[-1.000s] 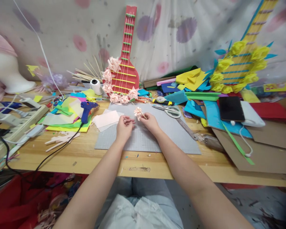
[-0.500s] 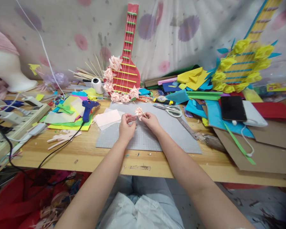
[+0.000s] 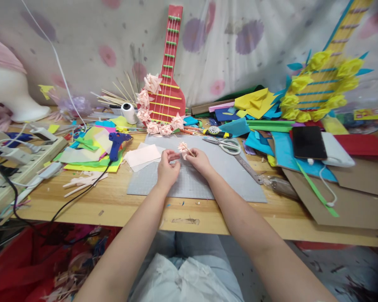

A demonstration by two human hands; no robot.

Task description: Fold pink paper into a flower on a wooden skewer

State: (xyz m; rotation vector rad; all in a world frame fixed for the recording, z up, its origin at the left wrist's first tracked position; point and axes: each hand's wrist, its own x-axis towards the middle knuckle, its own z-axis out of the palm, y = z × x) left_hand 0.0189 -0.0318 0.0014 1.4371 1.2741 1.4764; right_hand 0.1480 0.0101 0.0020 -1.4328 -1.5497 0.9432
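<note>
A small pale pink paper flower (image 3: 183, 149) is held above the grey cutting mat (image 3: 195, 182). A thin wooden stick (image 3: 189, 150) runs from it into my right hand (image 3: 200, 161), whose fingers are pinched around the stick. My left hand (image 3: 169, 167) is on the other side, its fingers curled and the fingertips at the flower's left petal; the exact contact is too small to see clearly. Pale pink paper pieces (image 3: 142, 157) lie just left of that hand. Scissors (image 3: 228, 146) and a metal ruler (image 3: 248, 168) rest on the mat to the right.
A blue glue gun (image 3: 116, 144) stands on coloured sheets at left, its black cord crossing the table. Behind stands a red paper guitar (image 3: 166, 100) with pink flowers. To the right are a phone (image 3: 308, 142), cardboard (image 3: 349, 201) and a yellow-flowered guitar (image 3: 315, 90). A power strip (image 3: 25, 167) sits far left.
The flower has turned slightly between my hands. Both hands stay nearly in the same place.
</note>
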